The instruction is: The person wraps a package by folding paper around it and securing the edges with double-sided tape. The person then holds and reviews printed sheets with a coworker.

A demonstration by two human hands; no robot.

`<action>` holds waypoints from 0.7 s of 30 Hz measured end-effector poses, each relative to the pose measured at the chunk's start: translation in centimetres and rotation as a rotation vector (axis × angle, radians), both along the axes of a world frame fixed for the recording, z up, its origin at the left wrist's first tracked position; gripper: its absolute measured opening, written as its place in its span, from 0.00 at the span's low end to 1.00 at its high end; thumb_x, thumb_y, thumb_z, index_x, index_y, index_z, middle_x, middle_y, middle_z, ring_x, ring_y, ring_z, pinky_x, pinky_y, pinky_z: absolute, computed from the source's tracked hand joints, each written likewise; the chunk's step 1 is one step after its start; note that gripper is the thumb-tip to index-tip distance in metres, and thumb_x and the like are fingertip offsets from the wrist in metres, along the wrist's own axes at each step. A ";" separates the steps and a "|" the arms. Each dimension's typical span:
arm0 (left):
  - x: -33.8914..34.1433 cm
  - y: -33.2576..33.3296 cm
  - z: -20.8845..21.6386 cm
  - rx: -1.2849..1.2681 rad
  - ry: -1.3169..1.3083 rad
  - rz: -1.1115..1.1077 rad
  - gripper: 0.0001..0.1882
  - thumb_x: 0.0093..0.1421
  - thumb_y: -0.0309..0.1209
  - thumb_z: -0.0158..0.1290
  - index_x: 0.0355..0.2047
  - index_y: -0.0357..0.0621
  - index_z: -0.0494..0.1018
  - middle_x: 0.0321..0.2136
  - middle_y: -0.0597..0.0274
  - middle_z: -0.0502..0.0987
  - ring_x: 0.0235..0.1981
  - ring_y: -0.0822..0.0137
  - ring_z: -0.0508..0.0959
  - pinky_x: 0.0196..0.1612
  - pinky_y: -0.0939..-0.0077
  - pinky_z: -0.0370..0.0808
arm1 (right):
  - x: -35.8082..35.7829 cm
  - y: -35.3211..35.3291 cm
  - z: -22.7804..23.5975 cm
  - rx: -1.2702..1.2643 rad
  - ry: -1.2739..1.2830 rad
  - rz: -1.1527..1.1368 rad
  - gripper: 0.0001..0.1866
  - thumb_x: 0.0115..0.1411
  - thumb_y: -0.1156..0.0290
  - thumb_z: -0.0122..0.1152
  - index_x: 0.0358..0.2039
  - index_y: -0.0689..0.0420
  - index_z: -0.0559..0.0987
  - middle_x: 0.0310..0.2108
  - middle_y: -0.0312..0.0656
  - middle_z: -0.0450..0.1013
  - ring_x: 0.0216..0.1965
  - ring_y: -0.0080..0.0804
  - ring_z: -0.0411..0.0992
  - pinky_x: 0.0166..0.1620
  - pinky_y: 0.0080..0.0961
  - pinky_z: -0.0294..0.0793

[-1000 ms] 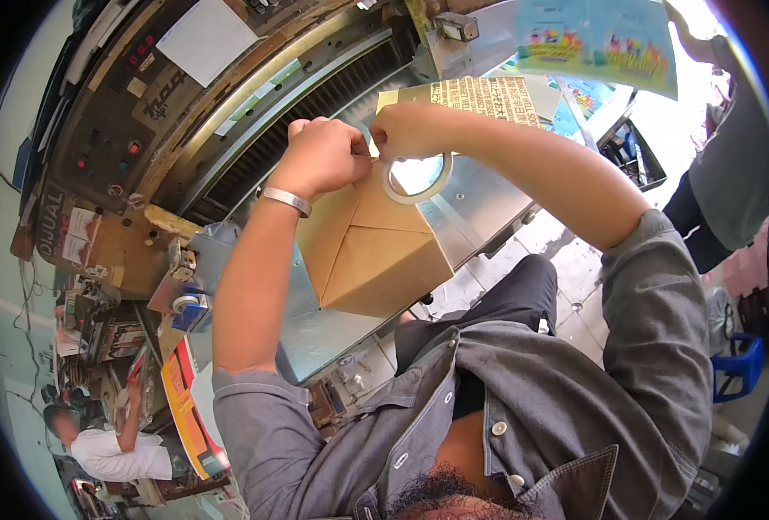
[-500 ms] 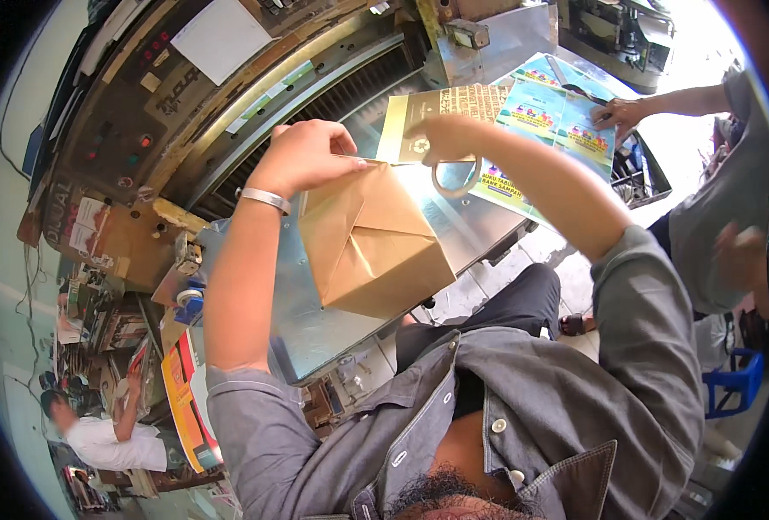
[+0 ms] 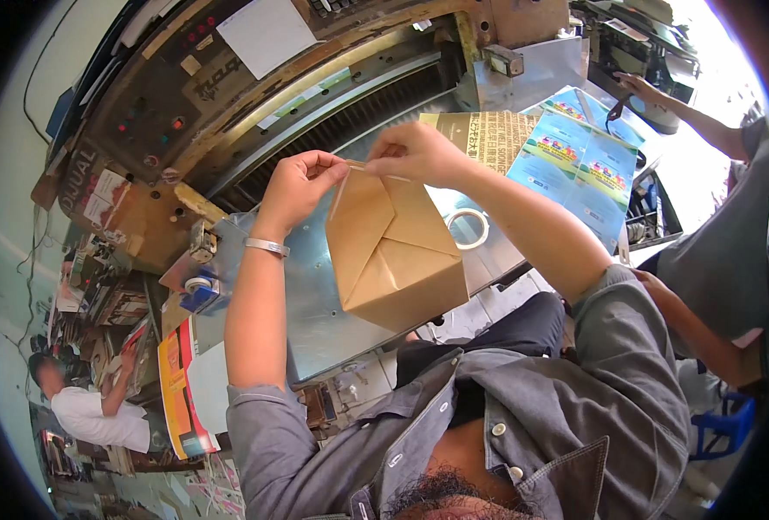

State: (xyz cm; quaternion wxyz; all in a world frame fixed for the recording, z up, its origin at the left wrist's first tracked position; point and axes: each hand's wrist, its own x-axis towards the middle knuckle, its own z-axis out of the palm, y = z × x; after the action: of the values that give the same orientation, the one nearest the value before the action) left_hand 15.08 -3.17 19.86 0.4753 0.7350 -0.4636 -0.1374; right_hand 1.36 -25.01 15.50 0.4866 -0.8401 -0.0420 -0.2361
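A box-shaped brown paper package [image 3: 376,234], its flaps folded into triangles, stands on the metal table [image 3: 311,334] in front of me. My left hand [image 3: 302,191] is closed, pinching the package's far left corner between thumb and fingers. Close beside it, my right hand [image 3: 415,156] has its fingers drawn together at the same far edge, where a narrow pale strip runs along the paper. What lies between the right fingertips is partly hidden. A ring-shaped roll of tape [image 3: 486,229] rests right of the package, below my right forearm.
Beyond the table rises a large machine [image 3: 176,165] with a dark slot. Printed brown paper [image 3: 488,139] and colourful blue sheets [image 3: 566,165] lie at right, near a co-worker's hand [image 3: 640,87]. A blue tape dispenser [image 3: 201,293] sits left. Another person in white [image 3: 103,416] is far left.
My right hand has moved left to the package's far edge. The tape roll, formerly at that hand, now lies on the table. The co-worker's hand has lifted off the blue sheets.
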 end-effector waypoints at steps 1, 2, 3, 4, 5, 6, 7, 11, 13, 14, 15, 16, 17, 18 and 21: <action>-0.2 -0.1 0.0 -0.001 -0.025 -0.006 0.12 0.68 0.34 0.66 0.42 0.35 0.84 0.35 0.64 0.87 0.37 0.78 0.82 0.45 0.80 0.79 | 0.0 0.5 0.5 -0.001 0.004 -0.003 0.16 0.58 0.62 0.77 0.42 0.58 0.87 0.33 0.45 0.83 0.34 0.25 0.79 0.42 0.24 0.76; -0.4 -0.2 -0.1 -0.001 -0.051 -0.011 0.12 0.68 0.34 0.66 0.42 0.35 0.84 0.34 0.64 0.87 0.36 0.78 0.82 0.44 0.81 0.79 | 0.1 1.0 0.9 -0.056 0.030 -0.034 0.14 0.58 0.63 0.76 0.37 0.59 0.86 0.30 0.44 0.82 0.32 0.25 0.78 0.38 0.27 0.76; -0.3 -0.4 -0.4 -0.004 -0.049 -0.013 0.12 0.68 0.34 0.66 0.42 0.35 0.84 0.34 0.64 0.87 0.36 0.78 0.82 0.44 0.81 0.79 | 0.0 1.2 1.1 -0.112 0.054 -0.064 0.12 0.59 0.64 0.76 0.33 0.60 0.85 0.26 0.43 0.81 0.30 0.26 0.78 0.35 0.29 0.75; 0.0 -0.6 -0.8 -0.030 -0.080 -0.014 0.11 0.68 0.33 0.65 0.41 0.35 0.83 0.34 0.65 0.86 0.35 0.79 0.81 0.43 0.80 0.79 | 0.2 1.3 0.7 -0.105 0.011 -0.077 0.13 0.58 0.64 0.76 0.31 0.61 0.84 0.24 0.40 0.80 0.26 0.26 0.76 0.32 0.30 0.74; 0.1 -0.8 -1.1 -0.055 -0.112 -0.015 0.11 0.69 0.32 0.64 0.41 0.35 0.83 0.33 0.65 0.86 0.34 0.79 0.81 0.41 0.80 0.79 | 0.4 1.3 0.3 -0.107 0.013 -0.078 0.13 0.58 0.64 0.76 0.31 0.61 0.84 0.24 0.40 0.80 0.26 0.26 0.76 0.32 0.30 0.74; -0.2 -1.0 -1.3 -0.057 -0.110 -0.015 0.11 0.69 0.32 0.64 0.41 0.35 0.83 0.33 0.65 0.86 0.34 0.79 0.81 0.41 0.80 0.79 | 0.7 1.3 0.0 -0.093 -0.017 -0.096 0.13 0.57 0.63 0.76 0.31 0.60 0.86 0.24 0.42 0.81 0.27 0.31 0.79 0.34 0.32 0.76; -0.6 -1.2 -1.5 -0.086 -0.140 -0.006 0.10 0.69 0.32 0.63 0.40 0.35 0.82 0.32 0.66 0.85 0.33 0.79 0.81 0.40 0.80 0.78 | 0.9 1.2 -0.3 -0.078 -0.048 -0.113 0.13 0.56 0.61 0.77 0.31 0.59 0.87 0.25 0.45 0.82 0.29 0.36 0.81 0.36 0.34 0.78; -1.1 -1.5 -2.3 -0.150 -0.247 0.013 0.10 0.71 0.31 0.60 0.37 0.35 0.80 0.30 0.65 0.84 0.32 0.79 0.80 0.39 0.79 0.78 | 0.2 -0.3 -1.6 -0.111 -0.004 -0.106 0.13 0.57 0.62 0.77 0.31 0.59 0.87 0.23 0.44 0.81 0.27 0.32 0.80 0.35 0.33 0.76; -1.1 -1.6 -2.5 -0.155 -0.277 0.024 0.10 0.71 0.32 0.59 0.37 0.35 0.80 0.29 0.65 0.84 0.32 0.79 0.79 0.38 0.79 0.78 | -0.1 -0.3 -2.0 -0.046 0.003 -0.070 0.14 0.56 0.61 0.77 0.31 0.59 0.87 0.23 0.43 0.81 0.26 0.29 0.77 0.34 0.31 0.75; -1.1 -1.6 -2.6 -0.160 -0.311 0.035 0.11 0.71 0.32 0.59 0.37 0.35 0.80 0.29 0.65 0.83 0.31 0.79 0.79 0.38 0.79 0.77 | -0.2 -0.4 -2.1 -0.046 0.006 -0.072 0.14 0.56 0.61 0.77 0.31 0.59 0.87 0.23 0.43 0.81 0.26 0.29 0.77 0.34 0.31 0.75; -1.0 -1.5 -2.8 -0.157 -0.309 0.033 0.11 0.71 0.32 0.59 0.37 0.35 0.80 0.29 0.65 0.83 0.31 0.79 0.79 0.38 0.79 0.77 | -0.4 -0.1 -1.8 -0.043 0.007 -0.078 0.13 0.58 0.62 0.77 0.31 0.59 0.86 0.25 0.41 0.81 0.27 0.27 0.77 0.34 0.30 0.75; -0.8 -1.4 -3.0 -0.157 -0.268 0.033 0.11 0.72 0.33 0.59 0.38 0.36 0.79 0.30 0.68 0.82 0.32 0.80 0.78 0.38 0.80 0.76 | -0.5 0.1 -1.6 -0.039 0.008 -0.084 0.12 0.59 0.63 0.76 0.31 0.59 0.86 0.26 0.39 0.82 0.28 0.24 0.77 0.35 0.29 0.75; -0.6 -1.2 -3.3 -0.156 -0.226 0.034 0.11 0.73 0.33 0.58 0.40 0.36 0.78 0.32 0.70 0.81 0.33 0.81 0.76 0.38 0.82 0.75 | -0.6 -0.3 -2.0 -0.037 0.010 -0.085 0.12 0.59 0.63 0.76 0.31 0.59 0.86 0.26 0.39 0.82 0.28 0.24 0.77 0.35 0.29 0.75; -0.6 -1.3 -3.3 -0.155 -0.226 0.029 0.11 0.73 0.33 0.58 0.40 0.36 0.78 0.32 0.70 0.81 0.33 0.81 0.76 0.38 0.82 0.75 | -1.0 -1.0 -2.2 -0.097 0.018 -0.083 0.12 0.59 0.63 0.77 0.31 0.59 0.86 0.26 0.38 0.82 0.29 0.24 0.77 0.36 0.29 0.75; -0.6 -1.3 -3.6 -0.131 -0.186 0.034 0.12 0.73 0.35 0.59 0.42 0.35 0.78 0.33 0.69 0.82 0.34 0.80 0.77 0.40 0.82 0.75 | -1.4 -1.4 -2.3 -0.152 0.048 -0.085 0.13 0.59 0.62 0.77 0.32 0.59 0.86 0.27 0.37 0.83 0.31 0.25 0.78 0.38 0.29 0.76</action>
State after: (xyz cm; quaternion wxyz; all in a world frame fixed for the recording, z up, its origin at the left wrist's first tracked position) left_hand 14.47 -4.48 16.27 0.4794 0.7197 -0.5013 -0.0298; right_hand -0.01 -26.43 13.24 0.4119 -0.8810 -0.0126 -0.2323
